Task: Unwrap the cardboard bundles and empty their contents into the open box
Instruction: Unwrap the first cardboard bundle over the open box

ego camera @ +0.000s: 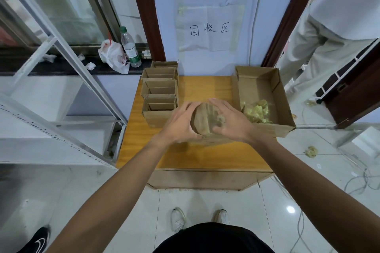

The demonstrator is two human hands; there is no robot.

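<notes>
Mid-frame, both hands, left hand (pixel 181 123) and right hand (pixel 230 121), clasp a bundle (pixel 204 119), unwrapping it; next, tip it into the box (pixel 261 82) at right.

A workroom's recycling corner; handwritten wall sign (pixel 209 30), stacked cartons (pixel 160 90), metal shelving (pixel 61 72).

Brown bundle (pixel 202 118), yellow-orange table (pixel 205 154)

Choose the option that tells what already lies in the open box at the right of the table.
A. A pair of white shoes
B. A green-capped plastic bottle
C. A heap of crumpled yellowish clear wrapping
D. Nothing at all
C: the open box holds a heap of crumpled yellowish clear wrapping in its near end, while both hands, the left and the right, clasp a cardboard bundle beside it.
</notes>
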